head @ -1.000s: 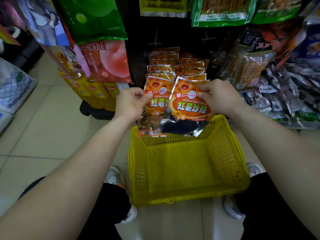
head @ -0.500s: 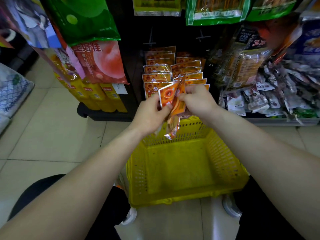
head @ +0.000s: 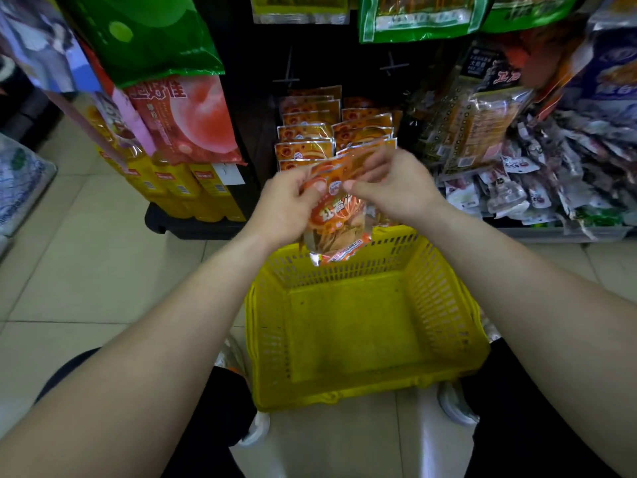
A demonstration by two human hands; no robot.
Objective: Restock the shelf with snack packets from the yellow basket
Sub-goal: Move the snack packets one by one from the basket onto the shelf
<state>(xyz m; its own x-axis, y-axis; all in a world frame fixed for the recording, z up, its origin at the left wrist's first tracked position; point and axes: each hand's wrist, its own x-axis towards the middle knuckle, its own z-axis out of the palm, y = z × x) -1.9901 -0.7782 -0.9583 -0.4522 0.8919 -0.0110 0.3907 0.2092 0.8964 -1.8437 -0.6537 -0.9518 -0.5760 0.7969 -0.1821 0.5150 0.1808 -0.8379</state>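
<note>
A yellow basket (head: 351,326) is seen from above, set on a tiled floor (head: 86,270) in front of a snack shelf (head: 344,63). Orange packets (head: 336,215) are held between both hands, just above the basket's far rim. They are just in front of two rows (head: 305,132) of matching packs already stood on the shelf. The left hand (head: 286,205) is clamped on the bundle's left edge, thumb on the front and fingers curled behind. The right hand (head: 396,188) is pinched on the upper right corner, thumb tip brought against the fingers over the foil. This hand is blurred, so the exact lie of each finger cannot be told.

A second ago, two packets were held apart, one in each hand, fronts turned to the camera. Half a second ago they were swung together, edge-on. Now they are gathered into one overlapping, tilted bundle, with a front partly shown again. How many are in it cannot be counted with certainty.

No packets are seen in the basket, and its mesh bottom is bare. It is judged that the last of the stock has been lifted out and squared up for placing. Only the setting of this bundle at the front of the rows appears to be left
</note>
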